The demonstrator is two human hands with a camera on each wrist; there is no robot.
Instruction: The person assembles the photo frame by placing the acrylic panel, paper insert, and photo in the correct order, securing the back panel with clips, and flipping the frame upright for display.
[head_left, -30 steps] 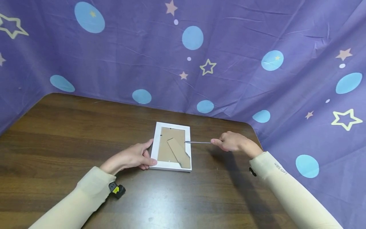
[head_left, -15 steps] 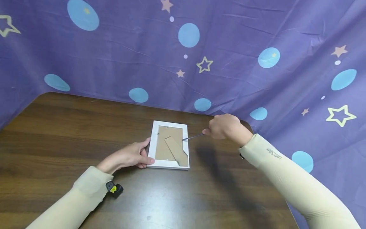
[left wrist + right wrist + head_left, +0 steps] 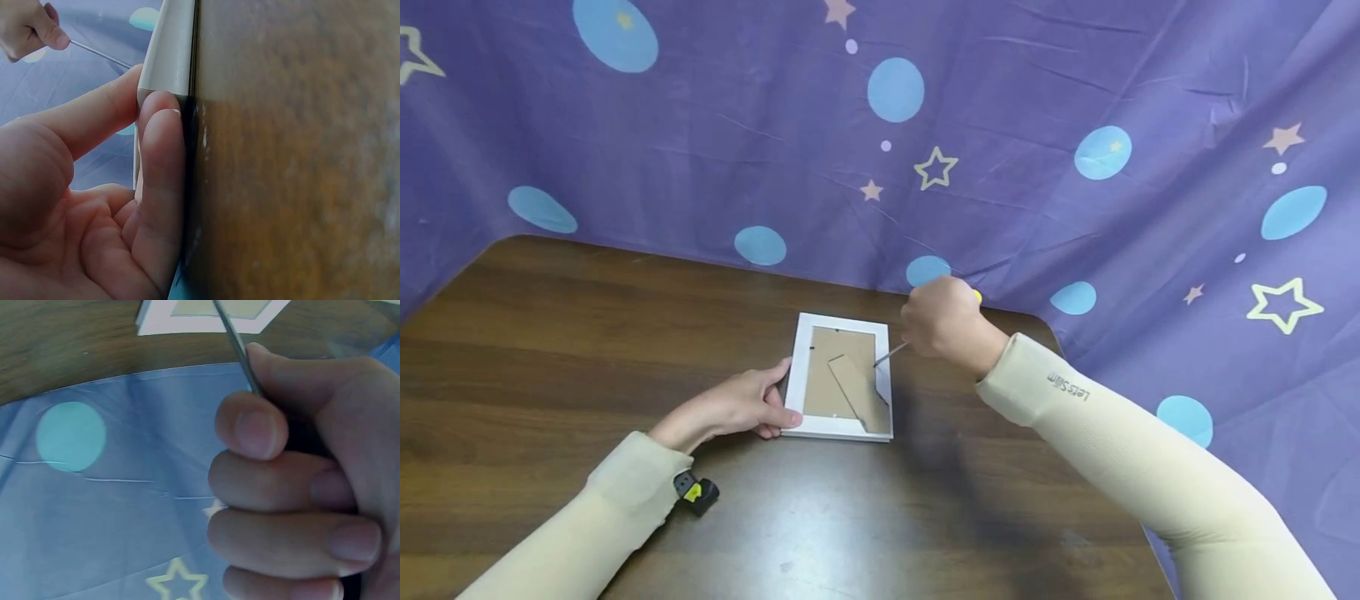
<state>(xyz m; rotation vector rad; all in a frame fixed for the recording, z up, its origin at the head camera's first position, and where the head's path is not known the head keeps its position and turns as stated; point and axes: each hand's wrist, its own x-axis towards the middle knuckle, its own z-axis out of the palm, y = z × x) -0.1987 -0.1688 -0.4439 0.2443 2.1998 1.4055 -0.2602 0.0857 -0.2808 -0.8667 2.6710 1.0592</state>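
Note:
A white picture frame (image 3: 796,375) lies back side up on the table, its brown backing board (image 3: 823,392) and slanted stand leg facing upward. My left hand (image 3: 737,404) grips the frame's near left corner, the thumb on the border and fingers along the side edge. In my right hand (image 3: 946,321) is a screwdriver (image 3: 891,355), its dark handle wrapped by curled fingers and a yellow end showing behind. The thin metal shaft slants down to the right inner edge of the border, where the tip meets the backing board. In the right wrist view the shaft's tip is out of sight.
The brown wooden table (image 3: 625,333) has rounded far corners. A purple curtain (image 3: 737,125) with stars and blue dots hangs right behind it and along the sides. A small black and yellow device (image 3: 696,492) sits at the left wrist.
My right hand has risen and moved left, closer to the frame, tilting the screwdriver more steeply with its tip still at the right inner edge. The left hand keeps its grip.

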